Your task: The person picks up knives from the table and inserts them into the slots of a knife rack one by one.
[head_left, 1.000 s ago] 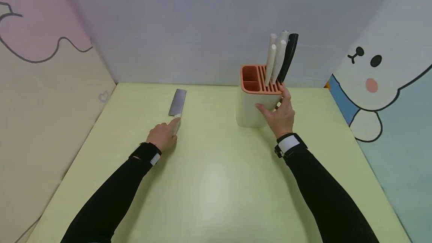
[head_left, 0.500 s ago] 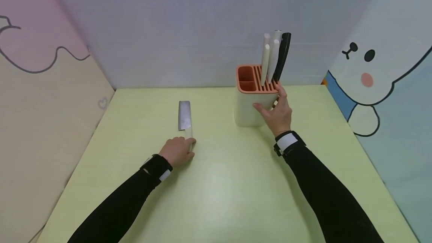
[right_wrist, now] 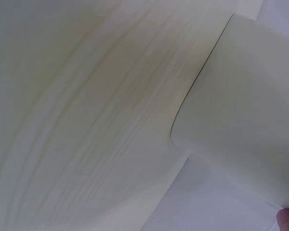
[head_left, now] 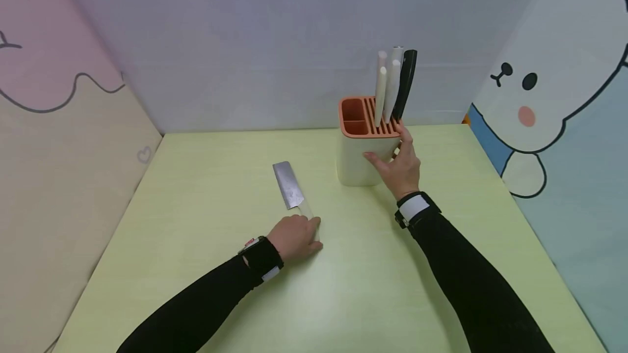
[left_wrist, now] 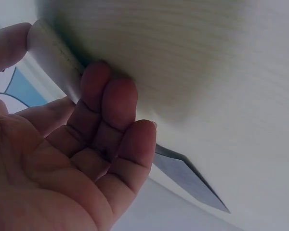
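Note:
My left hand (head_left: 294,237) pinches the white handle of a cleaver (head_left: 288,185), low over the table. The broad grey blade points away and a little to the left. In the left wrist view the handle (left_wrist: 53,55) shows between the thumb and fingers, with the blade tip (left_wrist: 190,179) beyond them. At the back, a cream knife holder (head_left: 355,162) with an orange slotted top stands upright. My right hand (head_left: 401,168) grips its right side, thumb on the front and fingers at the top rim. The right wrist view shows the holder's plain wall (right_wrist: 245,106) and one fingertip.
Several white-handled knives (head_left: 380,91) and one black-handled knife (head_left: 405,83) stand in the holder's slots. Two wider compartments (head_left: 353,109) take up its left half. Behind the pale table (head_left: 221,178) rises a plain wall; printed panels flank both sides.
My left hand has drawn the cleaver right and nearer to me, and its blade has swung from leaning right to leaning left. The right hand keeps its grip on the knife holder.

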{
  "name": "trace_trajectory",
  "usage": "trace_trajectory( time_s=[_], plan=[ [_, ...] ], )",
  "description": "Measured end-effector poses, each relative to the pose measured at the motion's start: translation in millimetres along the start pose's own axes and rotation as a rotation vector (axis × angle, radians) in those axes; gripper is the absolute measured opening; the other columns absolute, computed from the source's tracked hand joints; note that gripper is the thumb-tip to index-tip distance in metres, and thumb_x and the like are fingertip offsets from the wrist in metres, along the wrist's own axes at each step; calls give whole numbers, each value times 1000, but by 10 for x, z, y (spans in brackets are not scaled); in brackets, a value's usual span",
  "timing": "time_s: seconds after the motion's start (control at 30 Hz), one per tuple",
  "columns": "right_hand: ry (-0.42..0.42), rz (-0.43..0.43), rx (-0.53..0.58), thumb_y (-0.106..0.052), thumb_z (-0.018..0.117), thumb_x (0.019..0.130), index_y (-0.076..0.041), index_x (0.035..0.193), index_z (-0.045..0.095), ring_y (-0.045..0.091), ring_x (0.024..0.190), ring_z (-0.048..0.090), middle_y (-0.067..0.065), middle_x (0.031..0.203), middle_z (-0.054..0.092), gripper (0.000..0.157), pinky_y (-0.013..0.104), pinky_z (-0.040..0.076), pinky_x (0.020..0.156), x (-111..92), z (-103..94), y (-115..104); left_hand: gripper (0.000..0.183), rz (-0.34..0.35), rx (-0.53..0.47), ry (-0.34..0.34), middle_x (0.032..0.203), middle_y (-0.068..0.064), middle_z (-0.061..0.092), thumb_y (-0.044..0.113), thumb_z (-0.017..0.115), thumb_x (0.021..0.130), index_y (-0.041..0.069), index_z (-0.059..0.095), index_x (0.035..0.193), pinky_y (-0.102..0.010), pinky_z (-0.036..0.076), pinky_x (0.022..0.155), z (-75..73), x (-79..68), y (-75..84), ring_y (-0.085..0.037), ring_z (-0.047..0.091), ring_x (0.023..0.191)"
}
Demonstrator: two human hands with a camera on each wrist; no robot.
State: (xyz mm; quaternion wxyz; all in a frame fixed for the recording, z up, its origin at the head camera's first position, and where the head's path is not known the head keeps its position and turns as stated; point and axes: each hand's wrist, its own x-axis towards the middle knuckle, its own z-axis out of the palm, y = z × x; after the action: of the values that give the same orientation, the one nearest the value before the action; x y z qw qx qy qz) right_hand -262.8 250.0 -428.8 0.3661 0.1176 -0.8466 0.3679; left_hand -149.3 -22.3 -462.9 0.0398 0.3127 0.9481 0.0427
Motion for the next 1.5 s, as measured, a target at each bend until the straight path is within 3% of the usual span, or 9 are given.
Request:
trace_trajectory(
  time_s=[0.17,0.27,0.37,0.47,0.6,0.77,1.1,1.5],
  plan=[
    [0,-11,18,-41,85,70,-24,145,27,30,116,58,-6,153,32,96,50,54,80,-6,3,-22,50,49,-34,12,81,-4,63,42,59,93,2,58,123,-30,52,62,-131,45,30,-15,60,72],
    [-1,-18,10,-41,85,70,-24,144,26,29,116,58,-6,154,32,97,49,55,80,0,-1,-28,38,101,-41,67,92,-7,65,25,60,92,6,61,125,-31,52,68,-283,103,-77,-18,61,80],
    [12,-27,-1,-39,86,69,-24,144,27,29,115,59,-5,153,32,97,48,55,79,12,-8,-16,44,174,37,100,96,-7,63,6,64,83,14,63,125,-31,51,70,-404,210,-229,-19,58,84],
    [13,-18,-3,-41,86,69,-24,144,27,29,115,59,-6,153,32,97,48,55,79,8,-9,-9,57,227,151,53,110,-7,61,1,69,76,23,62,128,-36,51,81,-406,318,-359,-23,57,100],
    [-8,5,9,-45,84,70,-25,145,26,29,115,59,-5,153,33,97,48,54,80,-18,1,-2,58,264,221,-48,121,-5,60,6,74,78,30,60,129,-42,48,86,-316,424,-428,-26,54,113],
    [-11,7,13,-47,83,71,-25,145,26,30,114,59,-2,150,38,96,50,54,80,-35,7,-1,47,296,295,-64,115,-2,63,17,80,78,28,64,122,-37,48,78,-222,495,-429,-21,59,106],
    [-11,-10,-5,-46,83,71,-24,145,24,29,115,58,-4,152,35,97,48,55,80,8,-30,1,26,344,382,-19,101,-1,68,12,79,80,16,71,104,-31,52,81,-242,594,-452,-15,64,92],
    [-26,1,-13,-46,81,72,-25,146,24,30,106,62,6,145,45,97,48,55,79,4,-37,-8,33,361,485,4,100,0,68,18,82,77,15,69,107,-30,51,81,-197,626,-427,-15,64,92]
  ],
)
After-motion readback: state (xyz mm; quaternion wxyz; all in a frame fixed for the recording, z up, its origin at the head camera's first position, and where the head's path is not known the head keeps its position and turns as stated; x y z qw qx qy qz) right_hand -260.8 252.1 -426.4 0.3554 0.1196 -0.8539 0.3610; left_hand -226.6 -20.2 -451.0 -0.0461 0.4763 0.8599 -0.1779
